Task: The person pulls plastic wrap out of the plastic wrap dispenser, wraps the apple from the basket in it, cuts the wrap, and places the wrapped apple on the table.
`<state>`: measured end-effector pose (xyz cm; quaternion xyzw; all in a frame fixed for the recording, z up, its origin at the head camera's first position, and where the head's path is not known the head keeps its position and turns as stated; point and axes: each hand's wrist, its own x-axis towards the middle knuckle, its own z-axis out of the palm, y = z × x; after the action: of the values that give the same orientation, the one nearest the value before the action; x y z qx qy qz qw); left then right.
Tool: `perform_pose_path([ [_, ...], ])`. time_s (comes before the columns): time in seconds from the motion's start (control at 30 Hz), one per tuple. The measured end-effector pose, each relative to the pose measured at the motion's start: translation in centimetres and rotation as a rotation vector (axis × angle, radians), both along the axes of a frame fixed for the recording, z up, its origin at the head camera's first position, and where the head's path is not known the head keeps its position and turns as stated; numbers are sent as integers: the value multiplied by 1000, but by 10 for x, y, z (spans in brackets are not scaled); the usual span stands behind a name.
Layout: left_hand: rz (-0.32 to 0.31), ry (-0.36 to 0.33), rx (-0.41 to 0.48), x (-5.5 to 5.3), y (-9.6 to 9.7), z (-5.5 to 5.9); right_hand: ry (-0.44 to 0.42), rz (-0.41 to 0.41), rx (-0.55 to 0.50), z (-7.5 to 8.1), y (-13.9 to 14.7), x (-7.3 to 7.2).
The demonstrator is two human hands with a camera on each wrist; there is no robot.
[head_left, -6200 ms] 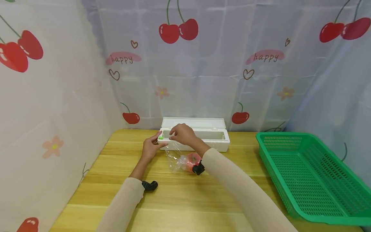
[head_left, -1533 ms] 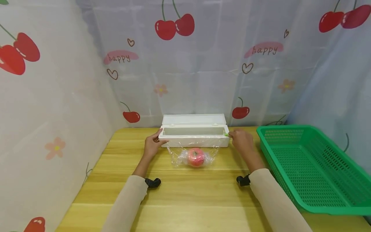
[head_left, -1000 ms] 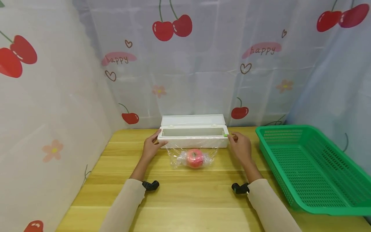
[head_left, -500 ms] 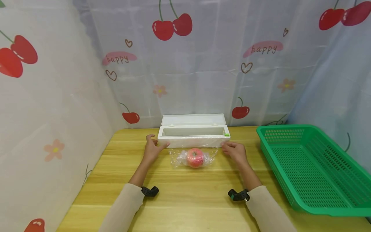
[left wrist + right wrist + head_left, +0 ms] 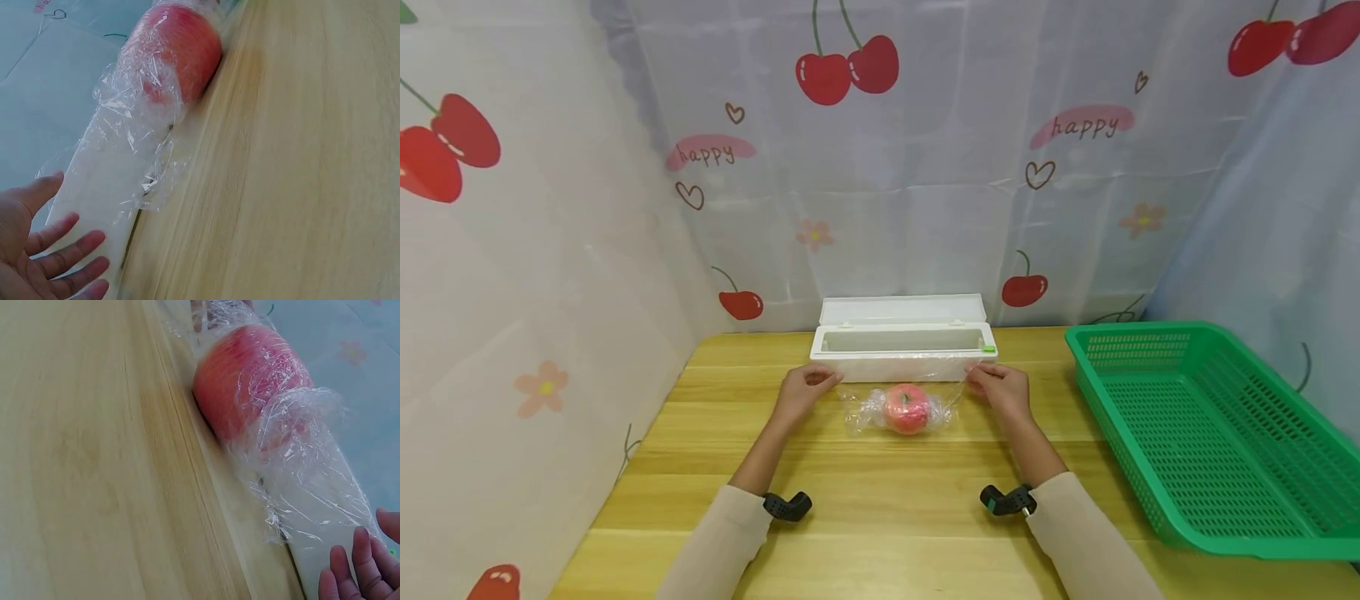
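Well, left hand and right hand (each grip loose) flank a film-wrapped apple.

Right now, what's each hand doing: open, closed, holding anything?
Left hand: open, holding nothing.
Right hand: open, close to the clear, crumpled plastic film; whether it touches the film cannot be told.

Left arm, one: beige sleeve, reaching forward on my head feed. Left hand: thumb apart from four slightly bent, spread fingers, palm partly showing on my wrist feed. Right arm, one: matching sleeve, angled inward. Right hand: thumb apart from bent fingers. Both hands at similar reach, well apart.
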<state>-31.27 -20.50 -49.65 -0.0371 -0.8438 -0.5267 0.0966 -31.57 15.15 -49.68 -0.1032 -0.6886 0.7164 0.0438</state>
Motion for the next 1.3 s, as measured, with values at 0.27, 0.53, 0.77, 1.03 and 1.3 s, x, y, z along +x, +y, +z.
perform_pose_path([
  [0.27,-87,14,137,4,9,9,13,-19,-22,4,0,-1],
  [0.53,-204,69,200,7,7,7,28,32,-17,4,4,2],
  [0.77,-289,76,197,11,4,7,65,87,-66,5,8,5],
  [1.03,-332,66,222,17,1,4,123,141,-56,7,12,14],
  [1.3,-393,78,229,18,-3,4,145,195,16,6,19,18],
])
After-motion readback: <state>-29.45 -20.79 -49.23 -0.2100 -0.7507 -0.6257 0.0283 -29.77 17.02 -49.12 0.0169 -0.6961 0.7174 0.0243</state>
